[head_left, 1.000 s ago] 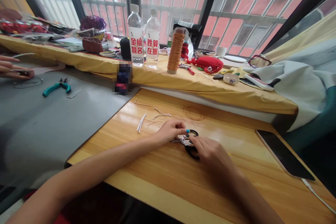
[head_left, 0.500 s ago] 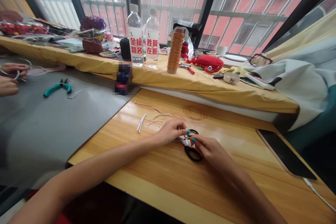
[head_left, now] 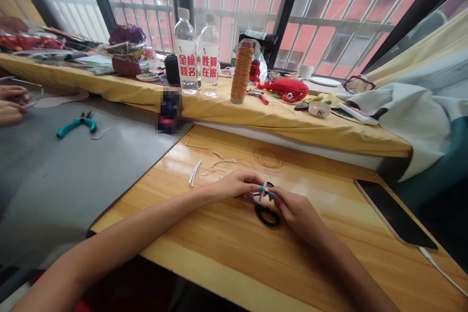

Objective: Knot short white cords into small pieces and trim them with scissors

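My left hand point(head_left: 244, 184) is closed in a pinch on a small white strip point(head_left: 262, 196) held just above the table. Fingertips of my right hand point(head_left: 297, 206) meet it from the other side, also pinched on the strip, with a thin orange bit showing beside them. The fingers cover most of the piece, so its full shape is hidden. Directly beneath both hands lies a pair of scissors point(head_left: 267, 216) with black handles, its blades partly covered.
White strips point(head_left: 195, 173) and a loose coil of thin brown thread point(head_left: 268, 158) lie on the wooden table point(head_left: 204, 239). A phone point(head_left: 395, 212) is at right. Teal pliers point(head_left: 76, 124) rest on the grey table, near another person's hands point(head_left: 12, 105). Bottles point(head_left: 209, 58) stand on the ledge.
The white strip now stands more upright and shows more between my fingertips. Both hands stay above the scissors. The other person's hands have shifted slightly left.
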Tool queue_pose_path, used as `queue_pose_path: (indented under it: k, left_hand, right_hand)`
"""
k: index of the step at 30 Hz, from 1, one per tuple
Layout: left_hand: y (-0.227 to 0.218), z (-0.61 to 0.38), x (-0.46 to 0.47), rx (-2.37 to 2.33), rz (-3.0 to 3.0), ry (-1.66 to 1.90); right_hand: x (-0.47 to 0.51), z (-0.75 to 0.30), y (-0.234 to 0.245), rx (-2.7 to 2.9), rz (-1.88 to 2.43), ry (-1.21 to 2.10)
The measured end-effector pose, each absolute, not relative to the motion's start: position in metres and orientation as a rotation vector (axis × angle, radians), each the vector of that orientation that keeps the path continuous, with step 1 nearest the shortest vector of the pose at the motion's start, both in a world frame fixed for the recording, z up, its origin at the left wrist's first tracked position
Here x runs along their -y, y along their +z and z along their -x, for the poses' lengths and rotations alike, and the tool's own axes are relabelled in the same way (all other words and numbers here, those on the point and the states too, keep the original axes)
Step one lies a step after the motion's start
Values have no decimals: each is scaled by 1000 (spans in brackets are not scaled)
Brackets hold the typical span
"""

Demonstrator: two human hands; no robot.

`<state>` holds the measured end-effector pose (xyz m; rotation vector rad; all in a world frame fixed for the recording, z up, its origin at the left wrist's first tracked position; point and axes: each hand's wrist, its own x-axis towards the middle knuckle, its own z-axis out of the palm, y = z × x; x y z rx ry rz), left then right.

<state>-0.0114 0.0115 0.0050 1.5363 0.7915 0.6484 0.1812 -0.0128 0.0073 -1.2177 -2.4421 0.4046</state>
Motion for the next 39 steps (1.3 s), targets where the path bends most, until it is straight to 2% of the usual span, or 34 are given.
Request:
queue_pose_path:
  k: [9, 16, 21, 24, 28, 32, 39]
  left_hand:
    - [9, 4, -9, -798, -1292, 845]
    - [15, 6, -7, -756, -1233, 1007]
    - [22, 27, -27, -805, -1137, 1333]
    - [27, 26, -25, -857, -1273, 1171]
    - [24, 7, -4, -858, -1395, 805]
    - [19, -3, 7, -903, -1369, 827]
    - [28, 1, 7, -898, -1259, 842]
  right_hand:
    - [16, -173, 18, 2257, 1191, 827]
    - [17, -170, 25, 2160, 1175, 879]
    - [2, -198, 20, 1765, 1389, 820]
    - [2, -202, 26, 1601, 1382, 809]
    - [18, -179, 38, 1840, 1305, 928]
    - [29, -164, 44, 1893, 1289, 1059]
    - [29, -164, 37, 1860, 1351, 1056]
